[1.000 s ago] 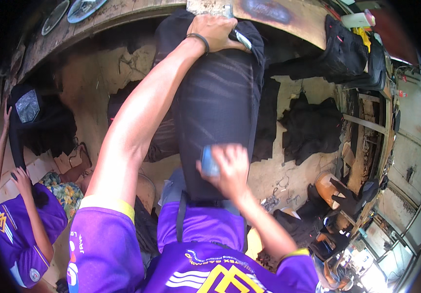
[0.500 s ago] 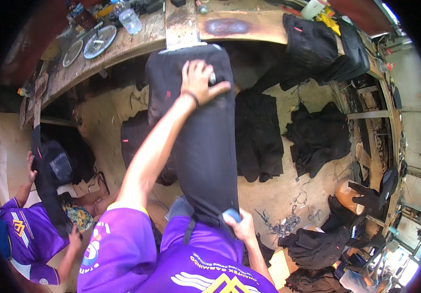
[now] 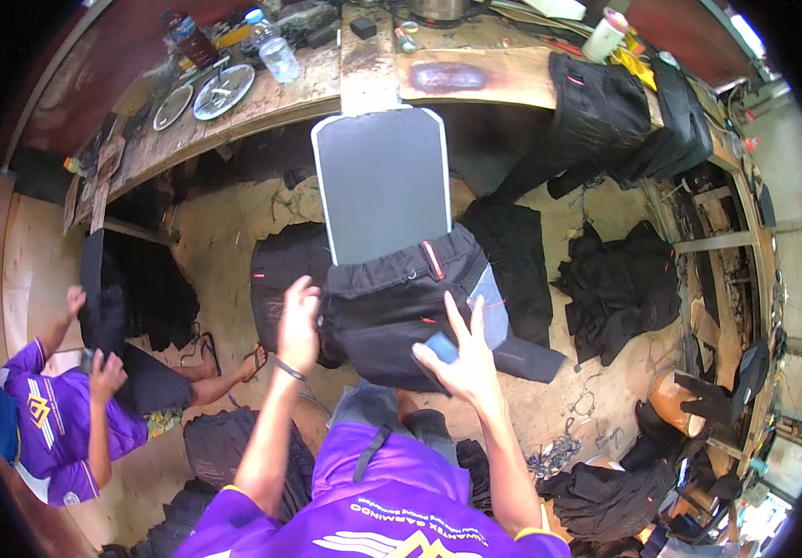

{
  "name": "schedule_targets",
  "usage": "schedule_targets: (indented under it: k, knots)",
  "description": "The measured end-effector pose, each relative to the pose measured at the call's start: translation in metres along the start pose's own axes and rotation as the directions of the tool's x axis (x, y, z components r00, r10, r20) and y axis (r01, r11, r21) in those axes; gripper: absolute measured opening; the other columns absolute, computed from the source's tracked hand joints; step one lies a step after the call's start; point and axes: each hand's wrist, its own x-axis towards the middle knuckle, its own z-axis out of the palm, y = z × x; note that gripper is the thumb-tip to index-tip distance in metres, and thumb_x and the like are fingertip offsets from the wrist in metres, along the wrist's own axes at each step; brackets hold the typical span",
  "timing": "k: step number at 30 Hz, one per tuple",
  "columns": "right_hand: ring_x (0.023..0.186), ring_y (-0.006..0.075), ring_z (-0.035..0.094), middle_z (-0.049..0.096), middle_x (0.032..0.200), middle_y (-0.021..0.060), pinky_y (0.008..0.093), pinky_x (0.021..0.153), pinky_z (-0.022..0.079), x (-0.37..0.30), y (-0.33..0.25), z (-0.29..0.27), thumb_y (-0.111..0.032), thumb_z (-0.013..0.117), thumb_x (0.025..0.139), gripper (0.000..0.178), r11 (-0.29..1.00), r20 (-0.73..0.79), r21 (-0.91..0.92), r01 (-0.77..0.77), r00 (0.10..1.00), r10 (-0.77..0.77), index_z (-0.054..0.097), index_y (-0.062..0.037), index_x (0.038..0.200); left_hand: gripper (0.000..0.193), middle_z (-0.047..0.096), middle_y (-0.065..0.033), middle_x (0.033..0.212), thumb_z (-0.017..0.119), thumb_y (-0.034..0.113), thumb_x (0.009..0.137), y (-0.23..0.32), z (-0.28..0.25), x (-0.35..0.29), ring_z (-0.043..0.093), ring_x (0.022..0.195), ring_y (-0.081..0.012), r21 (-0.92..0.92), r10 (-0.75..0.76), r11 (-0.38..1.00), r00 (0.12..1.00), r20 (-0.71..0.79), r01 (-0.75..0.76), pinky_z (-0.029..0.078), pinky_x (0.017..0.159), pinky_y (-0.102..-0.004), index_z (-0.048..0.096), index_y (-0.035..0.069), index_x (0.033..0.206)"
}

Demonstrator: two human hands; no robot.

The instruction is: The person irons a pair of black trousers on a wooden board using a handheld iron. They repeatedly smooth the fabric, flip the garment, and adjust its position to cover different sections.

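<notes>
1. Because the waistband faces the upper part of the frame, we can see the black trousers (image 3: 391, 321) bunched at the centre, over the lower end of a grey board (image 3: 382, 177).
2. We judge that the board, reaching from the bench (image 3: 298, 100) at the top, serves as a flat support for the cloth; whether the trousers wrap right around it we cannot tell.
3. Left of centre, we find the left hand (image 3: 298, 330) empty, its fingers loosely raised beside the trousers' left edge; from this angle, contact is uncertain.
4. Right of centre, we see the right hand (image 3: 466, 363) apparently keeping a blue block (image 3: 442, 348) tucked by the thumb, two fingers spread towards the cloth, perhaps so that they stay free to handle it.
5. At the upper right, we notice other trousers (image 3: 601, 93) draped over the bench edge, likely to keep them off the floor.
6. At the lower left, we see a co-worker (image 3: 71, 409) seated with dark cloth (image 3: 103, 298).
</notes>
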Motion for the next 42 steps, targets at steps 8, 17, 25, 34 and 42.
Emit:
schedule_targets:
  k: [8, 17, 25, 34, 42]
  knots:
    - [0.163, 0.0508, 0.021, 0.006, 0.173, 0.0457, 0.0515, 0.127, 0.038, 0.184, -0.042, 0.017, -0.061, 0.089, 0.079, 0.117, 0.985, -0.012, -0.058, 0.162, 0.987, -0.163, 0.027, -0.0322, 0.174, 0.095, 0.072, -0.0286, 0.134, 0.084, 0.049, 0.094, 0.022, 0.102, 0.113, 0.071, 0.126, -0.0406, 0.134, 0.152, 0.982, 0.974, -0.167, -0.130, 0.055, 0.107, -0.0468, 0.036, -0.003, 0.157]
    - [0.145, 0.0328, 0.055, 0.053, 0.161, 0.0236, 0.0405, 0.117, 0.046, 0.304, -0.080, -0.059, -0.054, 0.085, 0.089, 0.113, 0.982, -0.219, 0.178, -0.065, 0.970, 0.104, 0.031, 0.0030, 0.170, 0.101, 0.021, -0.0259, 0.178, 0.066, 0.066, 0.097, 0.119, 0.112, 0.243, 0.020, 0.165, -0.0444, 0.786, 0.577, 0.596, 0.768, -0.279, -0.162, 0.019, 0.127, -0.0737, 0.028, 0.009, 0.172]
    - [0.091, 0.0141, 0.072, 0.080, 0.110, 0.0079, 0.0295, 0.083, 0.057, 0.358, -0.068, -0.066, -0.033, 0.084, 0.098, 0.043, 0.821, -0.072, 0.542, -0.183, 0.962, 0.262, 0.080, 0.0011, 0.124, 0.135, 0.008, -0.0189, 0.183, 0.067, 0.093, 0.074, 0.141, 0.158, 0.282, 0.000, 0.170, -0.0357, 0.833, 0.557, 0.410, 0.825, 0.094, -0.372, -0.007, 0.122, -0.0847, 0.020, 0.020, 0.177]
    - [0.095, 0.0341, 0.070, 0.071, 0.101, 0.0145, 0.0447, 0.082, 0.059, 0.216, -0.055, -0.018, -0.040, 0.098, 0.077, 0.062, 0.660, -0.115, -0.505, 0.557, 0.714, -0.691, 0.071, -0.0029, 0.118, 0.129, 0.045, -0.0191, 0.165, 0.078, 0.086, 0.073, 0.155, 0.153, 0.307, 0.035, 0.159, -0.0395, 0.735, 0.637, 0.329, 0.714, 0.292, -0.593, 0.013, 0.132, -0.0664, 0.032, 0.016, 0.172]
    - [0.082, 0.0295, 0.066, 0.067, 0.092, 0.0104, 0.0416, 0.074, 0.056, 0.229, -0.050, -0.008, -0.039, 0.095, 0.078, 0.053, 0.645, -0.139, -0.529, 0.552, 0.693, -0.707, 0.070, -0.0036, 0.108, 0.109, 0.070, -0.0229, 0.126, 0.084, 0.083, 0.067, 0.171, 0.162, 0.335, 0.060, 0.130, -0.0418, 0.623, 0.694, 0.389, 0.661, 0.286, -0.679, 0.034, 0.123, -0.0584, 0.065, 0.006, 0.141]
